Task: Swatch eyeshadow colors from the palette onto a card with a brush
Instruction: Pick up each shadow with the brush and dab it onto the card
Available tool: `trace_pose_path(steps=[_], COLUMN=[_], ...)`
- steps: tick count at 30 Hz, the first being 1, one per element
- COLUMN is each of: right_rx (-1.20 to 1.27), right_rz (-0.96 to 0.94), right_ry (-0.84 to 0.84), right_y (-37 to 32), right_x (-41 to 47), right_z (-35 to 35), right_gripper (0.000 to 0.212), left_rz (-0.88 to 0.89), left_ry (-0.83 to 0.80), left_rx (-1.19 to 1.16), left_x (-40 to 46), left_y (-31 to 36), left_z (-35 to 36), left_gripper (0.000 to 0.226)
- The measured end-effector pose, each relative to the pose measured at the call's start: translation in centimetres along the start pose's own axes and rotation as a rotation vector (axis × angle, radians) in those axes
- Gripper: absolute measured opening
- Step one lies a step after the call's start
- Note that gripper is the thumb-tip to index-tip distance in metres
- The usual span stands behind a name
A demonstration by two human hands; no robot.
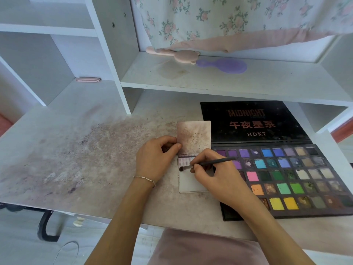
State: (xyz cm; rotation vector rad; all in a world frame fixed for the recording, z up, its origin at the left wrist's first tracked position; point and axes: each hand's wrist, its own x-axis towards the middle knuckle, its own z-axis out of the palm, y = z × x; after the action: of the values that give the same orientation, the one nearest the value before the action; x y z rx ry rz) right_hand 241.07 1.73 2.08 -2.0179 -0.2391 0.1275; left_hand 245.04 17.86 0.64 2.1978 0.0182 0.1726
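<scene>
— Head view, starting at the left of the frame: what lies there?

— A white desk (76,150) smeared with purplish-brown powder across its middle, and white shelving (107,54) rising behind it. A small pink clip-like item (87,79) sits in the upper left, at the foot of a shelf panel.

— And toward the centre?

— The left hand (157,159), with a thin bracelet (144,178) at the wrist, pinches the left edge of a folded card (193,138) between thumb and curled fingers. The card's upper flap is stained a mottled brownish mauve; the lower flap is mostly white, with pale lilac strokes along its top.

— Where is the brush?

— The right hand (215,176) grips the brush (208,163) like a pen, fingers closed round its dark handle. The dark tip rests on the left part of the lower flap, just below the lilac strokes.

— And on the right?

— The palette (305,178) lies open on the desk, touching or just beside the card. Its black lid reads MIDNIGHT and HDKT; its pans run through purples, blues, greens, pink, orange, yellows and browns, several visibly worn.

— Above?

— On the shelf, a pink bear-shaped mirror or brush (177,54) and a purple one (225,65), beneath a floral cloth (229,20).
</scene>
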Motion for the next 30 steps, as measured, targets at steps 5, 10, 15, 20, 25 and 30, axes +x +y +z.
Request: trace_pose_path(steps=[5, 10, 15, 20, 25, 30], right_rx=[0.036, 0.204, 0.236, 0.198, 0.137, 0.007], right_rz=[-0.006, -0.082, -0.097, -0.056, 0.047, 0.047], right_ry=[-0.021, 0.101, 0.229, 0.352, 0.436, 0.459], right_y=[0.0, -0.3, -0.2, 0.5, 1.9, 2.7], right_x=[-0.1, -0.1, -0.8, -2.6, -4.1, -4.6], right_z=[-0.1, -0.7, -2.2, -4.8, -6.4, -6.5], right_gripper=[0.012, 0.027, 0.028, 0.031, 0.030, 0.032], left_rz=[0.002, -0.013, -0.024, -0.023, -0.027, -0.027], left_ry=[0.007, 0.001, -0.004, 0.005, 0.014, 0.025], left_rx=[-0.004, -0.005, -0.005, -0.014, 0.010, 0.011], left_x=[0.0, 0.1, 0.1, 0.1, 0.1, 0.1], left_y=[0.0, -0.1, -0.1, 0.0, -0.1, 0.0], left_z=[0.0, 0.0, 0.0, 0.0, 0.1, 0.1], left_gripper=[0.006, 0.006, 0.006, 0.006, 0.007, 0.009])
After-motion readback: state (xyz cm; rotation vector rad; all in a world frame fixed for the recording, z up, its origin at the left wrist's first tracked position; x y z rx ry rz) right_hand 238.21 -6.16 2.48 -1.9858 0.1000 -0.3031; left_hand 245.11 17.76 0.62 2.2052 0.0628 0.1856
